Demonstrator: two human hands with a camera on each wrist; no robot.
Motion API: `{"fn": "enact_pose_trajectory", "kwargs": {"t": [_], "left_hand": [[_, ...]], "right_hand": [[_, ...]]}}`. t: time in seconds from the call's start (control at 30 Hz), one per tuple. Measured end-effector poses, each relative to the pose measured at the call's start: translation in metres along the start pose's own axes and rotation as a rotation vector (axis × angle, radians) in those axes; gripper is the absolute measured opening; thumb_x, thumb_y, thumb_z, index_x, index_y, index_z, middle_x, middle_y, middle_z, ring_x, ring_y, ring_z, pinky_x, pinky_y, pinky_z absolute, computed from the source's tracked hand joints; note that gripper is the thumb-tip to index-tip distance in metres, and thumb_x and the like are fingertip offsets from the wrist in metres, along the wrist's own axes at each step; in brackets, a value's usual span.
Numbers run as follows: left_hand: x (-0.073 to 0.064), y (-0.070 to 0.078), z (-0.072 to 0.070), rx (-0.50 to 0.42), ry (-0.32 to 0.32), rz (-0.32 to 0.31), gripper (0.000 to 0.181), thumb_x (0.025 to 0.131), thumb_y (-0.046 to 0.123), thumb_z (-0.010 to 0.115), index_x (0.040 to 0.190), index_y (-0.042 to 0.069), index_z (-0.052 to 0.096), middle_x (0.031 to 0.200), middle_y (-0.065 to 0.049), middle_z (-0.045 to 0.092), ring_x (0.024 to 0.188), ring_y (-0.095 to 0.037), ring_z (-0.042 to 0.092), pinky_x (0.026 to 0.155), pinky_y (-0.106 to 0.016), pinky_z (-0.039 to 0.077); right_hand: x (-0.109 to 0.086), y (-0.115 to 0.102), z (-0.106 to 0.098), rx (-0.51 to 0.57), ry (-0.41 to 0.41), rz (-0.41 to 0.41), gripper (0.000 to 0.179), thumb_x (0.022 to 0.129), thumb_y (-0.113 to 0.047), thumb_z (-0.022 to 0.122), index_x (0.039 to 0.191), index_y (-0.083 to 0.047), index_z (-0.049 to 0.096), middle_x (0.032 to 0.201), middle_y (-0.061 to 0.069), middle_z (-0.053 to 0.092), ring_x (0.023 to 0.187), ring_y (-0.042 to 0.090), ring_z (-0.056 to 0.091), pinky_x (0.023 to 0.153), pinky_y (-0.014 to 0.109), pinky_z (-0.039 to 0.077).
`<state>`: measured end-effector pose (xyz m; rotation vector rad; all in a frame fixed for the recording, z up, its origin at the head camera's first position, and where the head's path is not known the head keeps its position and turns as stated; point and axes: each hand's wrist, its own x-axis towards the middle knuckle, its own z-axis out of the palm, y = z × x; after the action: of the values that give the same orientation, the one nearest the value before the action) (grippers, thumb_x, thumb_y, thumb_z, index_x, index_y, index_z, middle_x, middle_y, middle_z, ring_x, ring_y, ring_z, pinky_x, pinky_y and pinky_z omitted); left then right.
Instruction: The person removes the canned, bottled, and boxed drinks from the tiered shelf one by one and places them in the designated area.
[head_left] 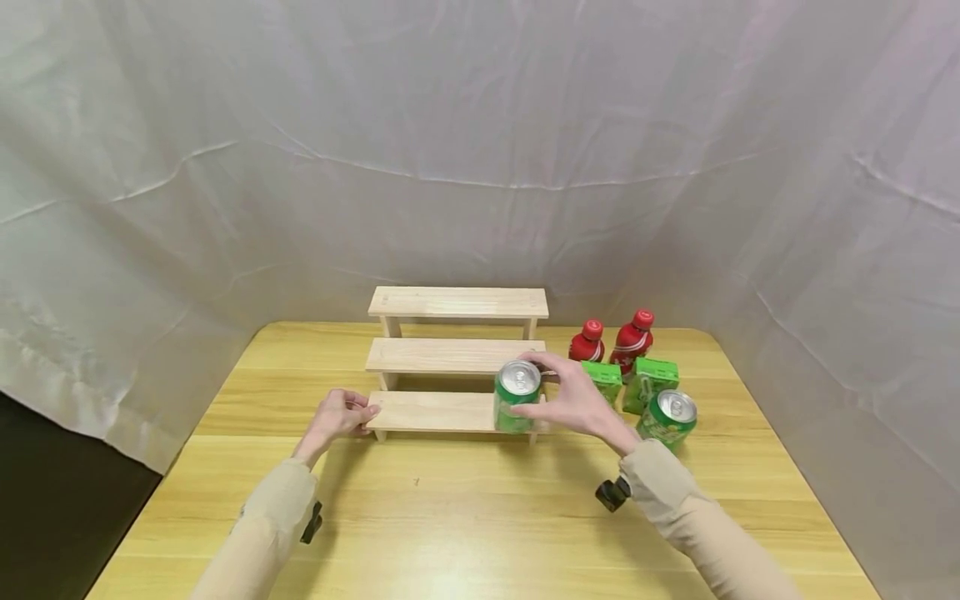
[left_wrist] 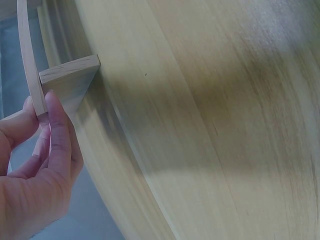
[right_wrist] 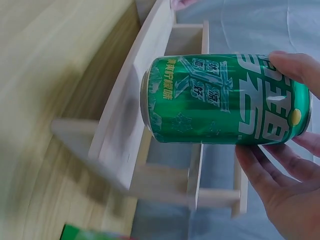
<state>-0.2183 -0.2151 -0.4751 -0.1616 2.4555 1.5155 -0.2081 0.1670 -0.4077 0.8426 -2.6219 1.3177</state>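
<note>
A green soda can (right_wrist: 215, 100) with a silver top is gripped near its upper end by my right hand (head_left: 573, 398), thumb on one side and fingers on the other. In the head view the can overlaps the right end of the lowest tier of a pale wooden three-step rack (head_left: 442, 410); in the right wrist view its base is right at that board. My left hand (head_left: 339, 419) pinches the left end of the same lowest board, thumb above and fingers below. The left wrist view shows the fingers (left_wrist: 59, 135) at the board's edge beside a rack leg.
Right of the rack stand two red-capped bottles (head_left: 632, 342), two green drink cartons (head_left: 651, 382) and a second green can (head_left: 667, 418). The rack's middle (head_left: 442, 355) and top tiers (head_left: 457, 301) rise behind. A grey-white curtain (head_left: 480, 167) encloses the wooden table (head_left: 450, 533).
</note>
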Motion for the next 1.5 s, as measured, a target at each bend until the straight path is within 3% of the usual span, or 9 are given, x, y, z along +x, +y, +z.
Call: {"fn": "enact_pose_trajectory", "kwargs": {"t": [0.3, 0.57, 0.8, 1.13, 1.5], "left_hand": [[-0.001, 0.001, 0.001, -0.009, 0.003, -0.004, 0.032, 0.095, 0.005, 0.067, 0.112, -0.02, 0.056, 0.081, -0.008, 0.063, 0.065, -0.01, 0.063, 0.071, -0.034, 0.067], [0.0, 0.0, 0.001, 0.012, 0.008, -0.005, 0.032, 0.095, 0.005, 0.067, 0.113, -0.02, 0.056, 0.083, -0.009, 0.063, 0.065, -0.01, 0.063, 0.071, -0.033, 0.067], [0.0, -0.001, 0.001, 0.035, 0.018, -0.017, 0.038, 0.095, 0.007, 0.068, 0.119, -0.02, 0.055, 0.09, -0.015, 0.065, 0.063, -0.009, 0.067, 0.069, -0.03, 0.066], [0.001, -0.002, 0.003, 0.029, 0.021, -0.023, 0.036, 0.096, 0.009, 0.067, 0.116, -0.018, 0.056, 0.086, -0.01, 0.064, 0.067, -0.012, 0.066, 0.072, -0.032, 0.067], [0.001, -0.002, 0.001, 0.038, 0.003, -0.018, 0.034, 0.097, 0.01, 0.067, 0.114, -0.017, 0.057, 0.086, -0.009, 0.064, 0.068, -0.012, 0.065, 0.073, -0.032, 0.067]], "right_hand": [[-0.022, 0.015, -0.024, -0.096, 0.047, 0.025, 0.067, 0.072, -0.021, 0.092, 0.13, -0.007, 0.061, 0.119, 0.009, 0.07, 0.103, 0.023, 0.067, 0.088, 0.044, 0.062], [-0.032, 0.023, -0.032, -0.12, 0.052, 0.039, 0.068, 0.071, -0.019, 0.092, 0.13, -0.007, 0.061, 0.122, 0.009, 0.07, 0.105, 0.023, 0.068, 0.09, 0.036, 0.063], [-0.032, 0.026, -0.031, -0.11, 0.044, 0.029, 0.066, 0.071, -0.02, 0.093, 0.129, -0.008, 0.062, 0.121, 0.009, 0.069, 0.104, 0.022, 0.067, 0.088, 0.033, 0.062], [-0.025, 0.021, -0.022, -0.106, 0.03, 0.008, 0.064, 0.07, -0.022, 0.093, 0.125, -0.009, 0.064, 0.115, 0.005, 0.07, 0.1, 0.018, 0.067, 0.087, 0.034, 0.063], [-0.027, 0.025, -0.026, -0.11, 0.034, 0.047, 0.064, 0.07, -0.022, 0.093, 0.125, -0.008, 0.063, 0.118, 0.008, 0.069, 0.101, 0.02, 0.067, 0.086, 0.032, 0.062]]}}
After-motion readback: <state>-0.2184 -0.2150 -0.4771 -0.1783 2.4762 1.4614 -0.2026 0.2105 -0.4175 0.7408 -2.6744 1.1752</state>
